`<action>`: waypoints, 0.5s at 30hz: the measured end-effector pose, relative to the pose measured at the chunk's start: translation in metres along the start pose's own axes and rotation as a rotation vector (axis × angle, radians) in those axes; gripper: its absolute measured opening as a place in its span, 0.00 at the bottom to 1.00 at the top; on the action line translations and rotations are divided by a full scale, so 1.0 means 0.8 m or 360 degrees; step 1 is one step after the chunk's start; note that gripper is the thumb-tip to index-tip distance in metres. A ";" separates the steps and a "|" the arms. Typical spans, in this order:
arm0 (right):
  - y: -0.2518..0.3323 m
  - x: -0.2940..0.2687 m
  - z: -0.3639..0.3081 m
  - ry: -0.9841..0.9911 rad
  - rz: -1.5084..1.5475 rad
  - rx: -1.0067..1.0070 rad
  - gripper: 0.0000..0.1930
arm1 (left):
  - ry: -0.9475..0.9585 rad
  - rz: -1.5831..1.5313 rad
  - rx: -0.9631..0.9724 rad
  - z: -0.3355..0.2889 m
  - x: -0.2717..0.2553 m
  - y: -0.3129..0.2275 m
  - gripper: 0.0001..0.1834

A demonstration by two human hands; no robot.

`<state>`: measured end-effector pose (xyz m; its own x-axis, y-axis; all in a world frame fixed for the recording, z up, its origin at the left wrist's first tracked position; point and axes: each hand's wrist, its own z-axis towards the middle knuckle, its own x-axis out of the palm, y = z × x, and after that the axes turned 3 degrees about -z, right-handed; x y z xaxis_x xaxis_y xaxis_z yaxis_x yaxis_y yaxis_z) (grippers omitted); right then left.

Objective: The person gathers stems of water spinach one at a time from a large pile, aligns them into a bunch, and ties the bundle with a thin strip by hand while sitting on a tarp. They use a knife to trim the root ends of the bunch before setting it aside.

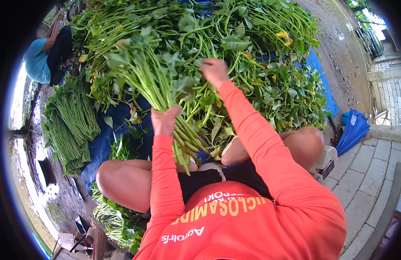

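A thick bunch of water spinach [152, 80] stands tilted in front of me, its leafy tops up and away and its cut stem ends down toward my lap. My left hand [164, 121] is closed around its stems. To the right of the bunch, my right hand [214, 72] hovers over a big heap of loose leafy stems [252, 56]. Its fingers look curled in; whether a stem is between them is hidden. Leaves beside that hand are smeared by motion.
A blue tarp [106, 145] lies under the greens. Neatly aligned bundles [72, 121] rest at the left, and more greens [116, 221] lie by my left knee. A person in a light blue shirt [37, 60] sits far left. A folded blue umbrella [353, 130] is at the right.
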<state>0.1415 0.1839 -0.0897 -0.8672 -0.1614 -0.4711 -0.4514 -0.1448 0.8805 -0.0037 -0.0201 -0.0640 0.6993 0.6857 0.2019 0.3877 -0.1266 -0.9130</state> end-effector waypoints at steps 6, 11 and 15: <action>-0.056 -0.019 0.007 0.0045 -0.0662 0.0377 0.15 | 0.0002 0.0167 0.0085 -0.011 -0.013 -0.054 0.24; -0.095 -0.019 0.010 0.0345 -0.0908 0.0521 0.23 | 0.0048 0.0125 -0.0120 -0.021 0.010 -0.043 0.24; -0.074 -0.063 0.004 0.0186 0.0475 0.1080 0.11 | 0.0161 0.0052 -0.0172 -0.009 -0.003 -0.021 0.22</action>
<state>0.2117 0.2037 -0.1180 -0.9621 -0.2079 -0.1762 -0.2639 0.5488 0.7932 -0.0075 -0.0249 -0.0464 0.7674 0.6051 0.2121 0.4222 -0.2278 -0.8774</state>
